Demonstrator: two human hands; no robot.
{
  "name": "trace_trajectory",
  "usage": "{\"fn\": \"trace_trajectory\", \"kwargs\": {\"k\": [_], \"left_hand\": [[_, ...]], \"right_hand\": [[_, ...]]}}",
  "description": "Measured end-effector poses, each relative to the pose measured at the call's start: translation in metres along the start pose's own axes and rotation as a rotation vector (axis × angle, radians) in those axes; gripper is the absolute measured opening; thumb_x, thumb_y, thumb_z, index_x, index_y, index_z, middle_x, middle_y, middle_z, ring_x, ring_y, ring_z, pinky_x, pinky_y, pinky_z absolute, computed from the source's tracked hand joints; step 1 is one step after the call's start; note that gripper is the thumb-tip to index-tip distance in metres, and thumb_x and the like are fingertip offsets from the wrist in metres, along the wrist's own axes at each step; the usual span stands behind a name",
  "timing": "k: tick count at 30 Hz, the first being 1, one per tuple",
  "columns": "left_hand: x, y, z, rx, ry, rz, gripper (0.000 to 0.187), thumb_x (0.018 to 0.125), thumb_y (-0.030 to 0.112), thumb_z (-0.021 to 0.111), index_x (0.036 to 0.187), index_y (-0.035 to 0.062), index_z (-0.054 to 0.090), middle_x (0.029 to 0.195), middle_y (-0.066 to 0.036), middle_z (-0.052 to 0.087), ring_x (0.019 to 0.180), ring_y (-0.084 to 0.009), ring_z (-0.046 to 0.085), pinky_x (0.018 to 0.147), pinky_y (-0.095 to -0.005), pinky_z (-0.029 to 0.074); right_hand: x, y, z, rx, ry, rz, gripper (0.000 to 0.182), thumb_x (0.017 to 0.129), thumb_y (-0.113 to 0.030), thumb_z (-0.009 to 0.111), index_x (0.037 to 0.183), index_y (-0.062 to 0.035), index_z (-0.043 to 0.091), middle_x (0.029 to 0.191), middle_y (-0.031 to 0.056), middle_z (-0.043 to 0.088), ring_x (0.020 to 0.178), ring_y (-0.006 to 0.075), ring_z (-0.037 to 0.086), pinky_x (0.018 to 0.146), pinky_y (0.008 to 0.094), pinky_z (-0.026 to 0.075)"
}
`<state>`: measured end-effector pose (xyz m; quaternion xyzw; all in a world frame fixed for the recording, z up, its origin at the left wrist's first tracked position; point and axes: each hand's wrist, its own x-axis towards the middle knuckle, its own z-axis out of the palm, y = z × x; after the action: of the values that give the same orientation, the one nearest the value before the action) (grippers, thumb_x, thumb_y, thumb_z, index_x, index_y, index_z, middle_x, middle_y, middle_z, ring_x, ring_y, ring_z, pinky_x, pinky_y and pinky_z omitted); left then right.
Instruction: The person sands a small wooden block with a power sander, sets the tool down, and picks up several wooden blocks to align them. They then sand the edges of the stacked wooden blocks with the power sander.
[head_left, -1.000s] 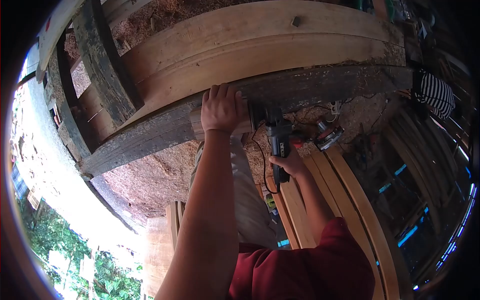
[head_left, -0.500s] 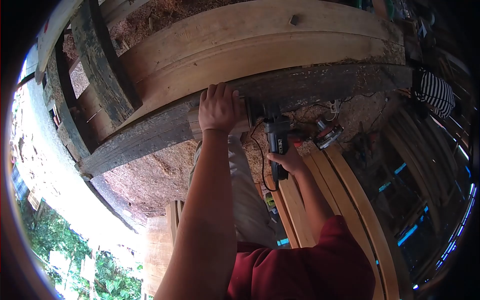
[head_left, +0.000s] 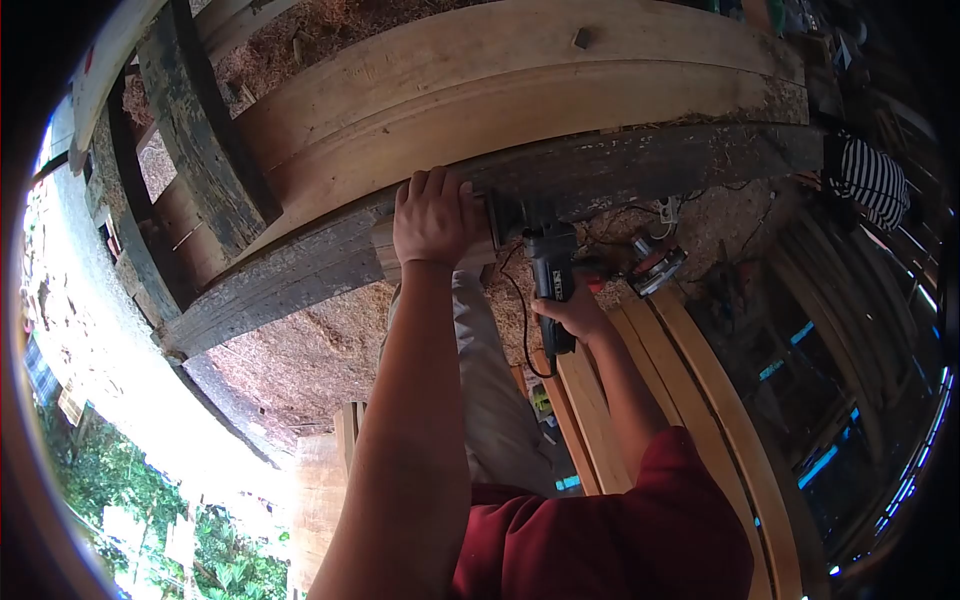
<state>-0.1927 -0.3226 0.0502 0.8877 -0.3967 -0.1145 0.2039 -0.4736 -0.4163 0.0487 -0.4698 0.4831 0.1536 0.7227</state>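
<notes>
My left hand (head_left: 434, 218) is closed over a short wooden block (head_left: 387, 252), pressing it against the near side of the dark beam. In my right hand (head_left: 572, 312) is a black angle grinder (head_left: 549, 260), gripped by its body with the thumb across it. The grinder's disc end is up against the right end of the block, close to my left fingers; the exact contact is hard to make out. A black cord (head_left: 524, 315) loops down beside the grinder.
Wide planks (head_left: 520, 105) lie along the dark weathered beam (head_left: 650, 165). Long boards (head_left: 700, 400) are stacked at my right. Another power tool (head_left: 655, 268) and a power socket (head_left: 668, 211) sit beyond the grinder. Sawdust (head_left: 300, 350) covers the ground. Striped cloth (head_left: 873, 185) is at far right.
The grinder and my right hand have shifted slightly up and to the left. My left hand stays on the block, moved only a little with the view.
</notes>
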Motion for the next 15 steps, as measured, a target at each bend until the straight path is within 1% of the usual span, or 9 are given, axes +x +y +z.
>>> {"fn": "trace_trajectory", "kwargs": {"k": [3, 6, 9, 12, 15], "left_hand": [[0.000, 0.000, 0.000, -0.008, -0.002, -0.001, 0.024, 0.106, 0.028, 0.053, 0.099, 0.0094, 0.066, 0.103, -0.010, 0.067, 0.103, -0.0347, 0.064, 0.091, -0.0494, 0.050], [0.001, 0.000, 0.001, 0.002, -0.006, -0.004, 0.024, 0.106, 0.028, 0.053, 0.099, 0.0093, 0.066, 0.103, -0.010, 0.067, 0.102, -0.0346, 0.064, 0.091, -0.0492, 0.050], [0.000, 0.000, -0.001, -0.009, -0.015, -0.006, 0.024, 0.106, 0.028, 0.052, 0.099, 0.0093, 0.066, 0.104, -0.010, 0.067, 0.103, -0.0347, 0.064, 0.091, -0.0492, 0.050], [0.001, 0.000, -0.001, -0.001, -0.026, -0.008, 0.025, 0.106, 0.028, 0.052, 0.100, 0.0094, 0.067, 0.105, -0.010, 0.068, 0.104, -0.0349, 0.064, 0.092, -0.0494, 0.050], [0.000, 0.001, -0.001, 0.027, -0.039, -0.004, 0.025, 0.106, 0.028, 0.051, 0.101, 0.0095, 0.067, 0.106, -0.010, 0.068, 0.105, -0.0351, 0.064, 0.093, -0.0495, 0.050]], "right_hand": [[-0.013, -0.007, 0.004, 0.146, -0.055, 0.038, 0.045, 0.079, -0.018, 0.091, 0.112, -0.0052, 0.062, 0.096, 0.0031, 0.070, 0.086, 0.0131, 0.068, 0.078, 0.0341, 0.058], [-0.025, -0.007, 0.003, -0.021, 0.011, 0.005, 0.044, 0.079, -0.017, 0.091, 0.111, -0.0058, 0.063, 0.095, 0.0026, 0.070, 0.084, 0.0135, 0.069, 0.077, 0.0344, 0.059], [-0.020, 0.006, 0.001, 0.009, 0.009, 0.008, 0.043, 0.080, -0.014, 0.090, 0.112, -0.0062, 0.062, 0.092, 0.0028, 0.071, 0.082, 0.0141, 0.071, 0.076, 0.0352, 0.060], [-0.007, -0.001, 0.001, 0.127, -0.054, -0.004, 0.043, 0.081, -0.010, 0.088, 0.114, -0.0058, 0.061, 0.090, 0.0035, 0.071, 0.079, 0.0155, 0.072, 0.075, 0.0366, 0.061], [0.002, -0.006, 0.002, 0.170, -0.075, 0.007, 0.043, 0.082, -0.008, 0.087, 0.115, -0.0053, 0.060, 0.089, 0.0045, 0.071, 0.079, 0.0166, 0.073, 0.074, 0.0372, 0.062]]}}
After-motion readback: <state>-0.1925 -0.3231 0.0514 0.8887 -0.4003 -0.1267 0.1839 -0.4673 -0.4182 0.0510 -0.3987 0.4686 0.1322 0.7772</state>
